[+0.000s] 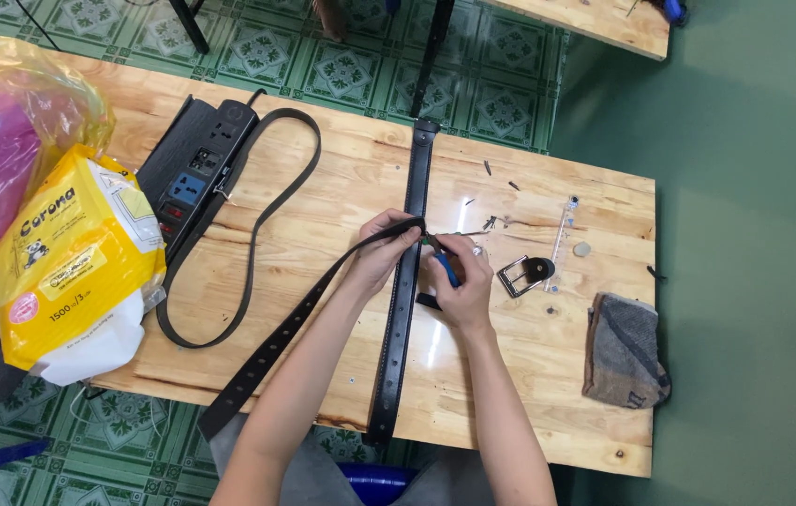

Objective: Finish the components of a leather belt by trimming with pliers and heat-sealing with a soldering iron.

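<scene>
Beside hands — buckle [526, 275], cloth [624, 349]

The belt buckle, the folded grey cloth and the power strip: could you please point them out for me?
belt buckle [524, 275], head view, on its metal frame.
folded grey cloth [624, 349], head view, on its middle.
power strip [199, 169], head view, on its socket face.

- L hand [381, 245] pinches end of black belt strap [297, 317], just left of the flat belt [404, 290] lying across wooden table [342, 178].
- R hand [459, 281] grips blue-handled tool [447, 269], touching flat belt's right edge.
- Metal buckle [524, 275] right of flat belt, near.
- Power strip [193, 173], yellow tissue pack [74, 267] well left.
- Grey cloth [624, 351] far right.
</scene>
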